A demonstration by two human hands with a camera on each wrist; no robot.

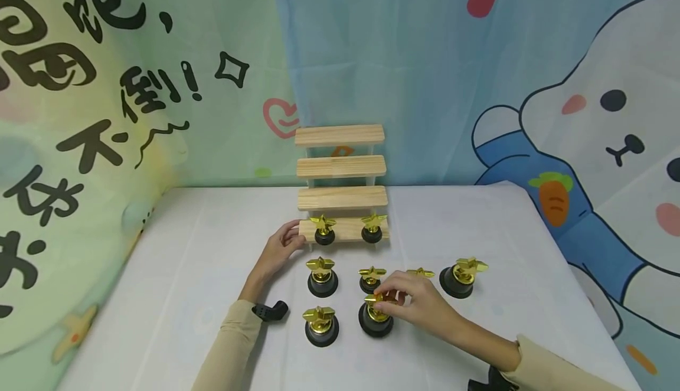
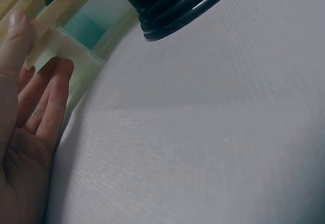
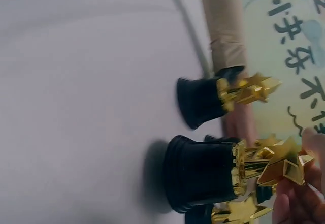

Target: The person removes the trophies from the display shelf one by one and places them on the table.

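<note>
My right hand (image 1: 414, 302) pinches the gold star top of a small black-based star trophy (image 3: 203, 173); whether its base touches the table cannot be told. At the left end of the lowest plank of a wooden tiered display rack (image 1: 342, 199), my left hand (image 1: 278, 252) holds the rack, thumb against the plank and fingers by the pale side support. Two smaller trophies, one left (image 1: 324, 231) and one right (image 1: 372, 229), stand upright on that plank. On the table in front stand more trophies: a left-hand pair (image 1: 321, 282) and a small one behind the held trophy.
A large trophy (image 1: 458, 279) stands to the right on the white-covered table (image 1: 175, 296). Another star top (image 1: 421, 272) shows behind my right hand, its base hidden. A printed cloth backdrop (image 1: 398, 54) hangs directly behind the rack. Dark straps circle both wrists.
</note>
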